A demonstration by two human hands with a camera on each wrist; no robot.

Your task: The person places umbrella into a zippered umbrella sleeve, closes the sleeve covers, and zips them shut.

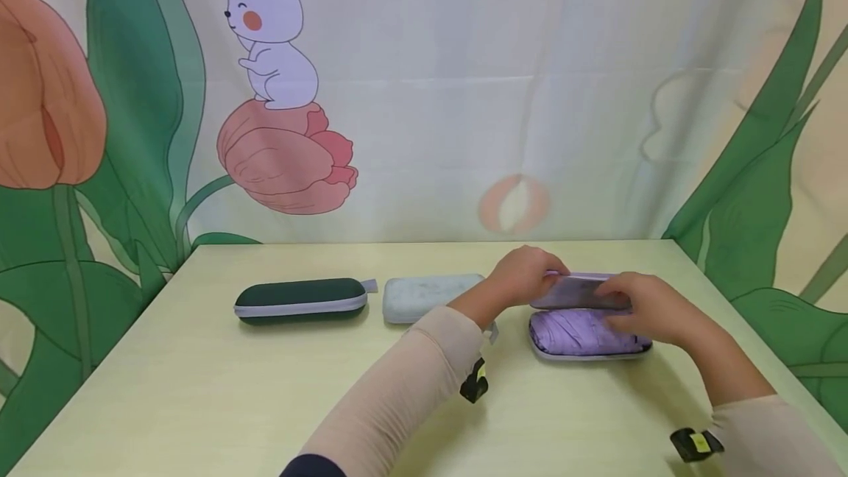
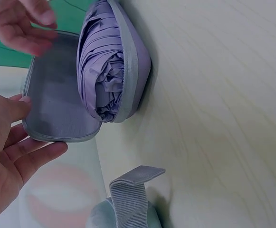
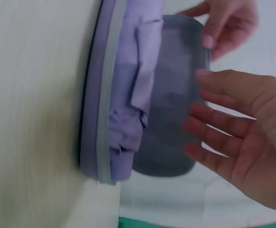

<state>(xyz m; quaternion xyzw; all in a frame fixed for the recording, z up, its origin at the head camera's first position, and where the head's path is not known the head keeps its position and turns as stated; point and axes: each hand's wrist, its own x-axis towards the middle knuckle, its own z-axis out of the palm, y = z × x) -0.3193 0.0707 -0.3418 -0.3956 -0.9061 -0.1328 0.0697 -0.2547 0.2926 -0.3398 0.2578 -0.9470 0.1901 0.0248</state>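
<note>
A purple zip case (image 1: 589, 356) lies unzipped at the right of the table, its lid (image 1: 576, 293) raised at the back. Inside the base is a bundle of folded, pleated purple fabric (image 1: 573, 333). My left hand (image 1: 520, 274) pinches the lid's edge at its left end, thumb on the grey inner side and fingers behind, as the left wrist view shows. My right hand (image 1: 652, 308) hovers near the lid's right part with fingers spread and slightly bent. In the right wrist view, the right fingertips (image 3: 195, 126) overlap the lid's edge; whether they touch it, I cannot tell.
A dark green zip case (image 1: 301, 297) with a pale zip band lies closed at the left. Between it and the purple case is a pale mint case (image 1: 424, 299), partly behind my left forearm, with a grey strap (image 2: 130, 194). A printed curtain (image 1: 424, 94) hangs behind the table.
</note>
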